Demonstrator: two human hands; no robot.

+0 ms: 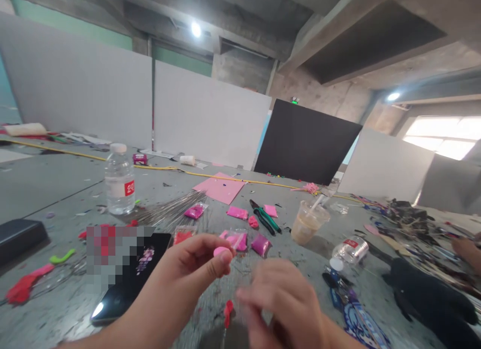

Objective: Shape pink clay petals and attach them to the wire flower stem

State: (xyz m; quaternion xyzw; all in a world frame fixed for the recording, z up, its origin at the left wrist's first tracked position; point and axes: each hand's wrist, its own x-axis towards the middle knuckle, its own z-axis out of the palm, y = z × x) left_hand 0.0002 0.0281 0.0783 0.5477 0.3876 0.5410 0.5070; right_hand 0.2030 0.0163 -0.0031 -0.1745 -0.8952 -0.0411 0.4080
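Note:
My left hand [199, 269] pinches a small, flattened pink piece of soft clay [221, 250] between thumb and fingertips. To its right is my right hand [283, 301], smeared by motion, so whether its fingers hold anything cannot be made out. On the table between and below the hands lies a small red clay shape [228, 311] on a thin wire. Just beyond the left hand are an opened pink clay packet [240, 240], a purple packet [261, 244] and a red-orange packet [184, 233].
A phone [150, 269] lies left of my hands, near a standing water bottle [120, 181]. Thin metal wires [169, 208], a pink sheet [221, 187] and green-handled pliers [266, 217] lie ahead. Rightward are a drink cup [306, 223] with a straw and a tipped bottle [349, 251].

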